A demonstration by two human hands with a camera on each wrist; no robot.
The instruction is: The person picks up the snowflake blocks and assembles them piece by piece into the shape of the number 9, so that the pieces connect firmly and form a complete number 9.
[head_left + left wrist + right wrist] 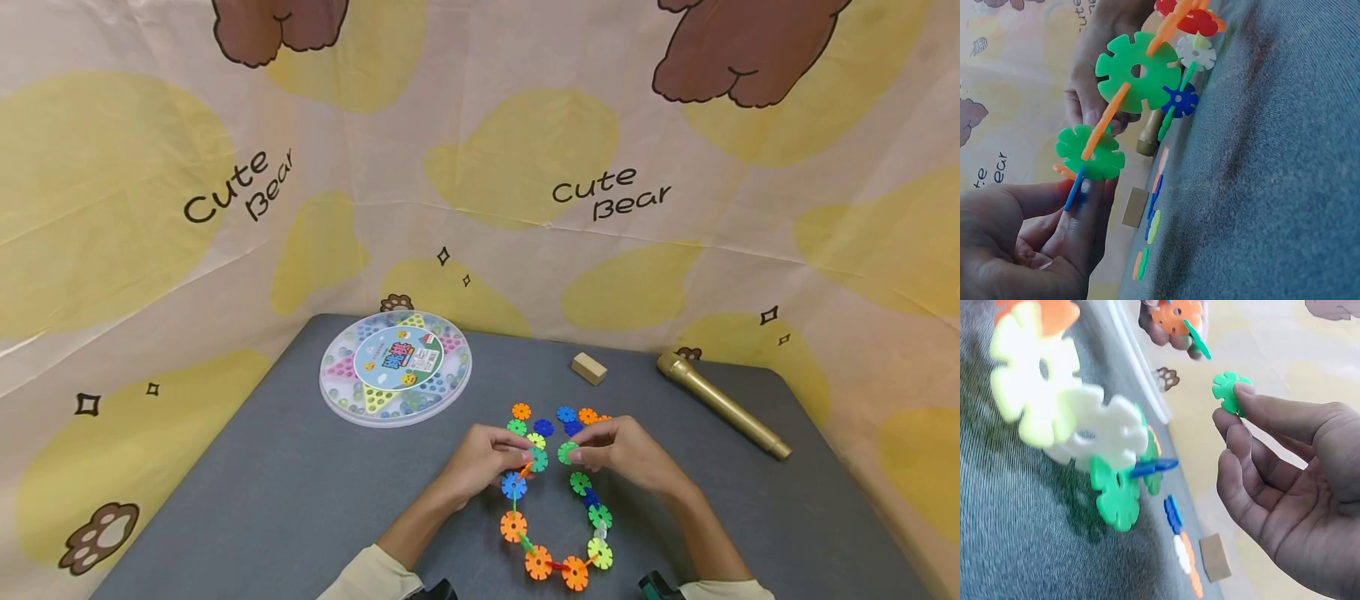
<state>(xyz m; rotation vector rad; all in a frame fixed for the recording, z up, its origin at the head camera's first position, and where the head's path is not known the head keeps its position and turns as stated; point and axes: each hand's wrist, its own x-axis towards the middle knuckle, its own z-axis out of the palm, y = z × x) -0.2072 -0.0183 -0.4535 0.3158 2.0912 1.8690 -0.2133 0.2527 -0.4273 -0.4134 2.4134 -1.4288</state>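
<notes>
Chain of flat, notched plastic discs (534,569) in orange, green, blue etc. makes an open U over the grey fabric-like table (315,500); L hand (480,462) pinches its left end. R hand (624,454) pinches one green notched plastic disc (566,454), near the chain's right end but apart from it. Loose multi-col. discs (543,427) lie just behind the chain. Farther behind it is a pale rectangular block (588,368); behind right, a gold cylindrical stick (724,406); behind left, a round flat game board w/ marbles (396,368).
</notes>
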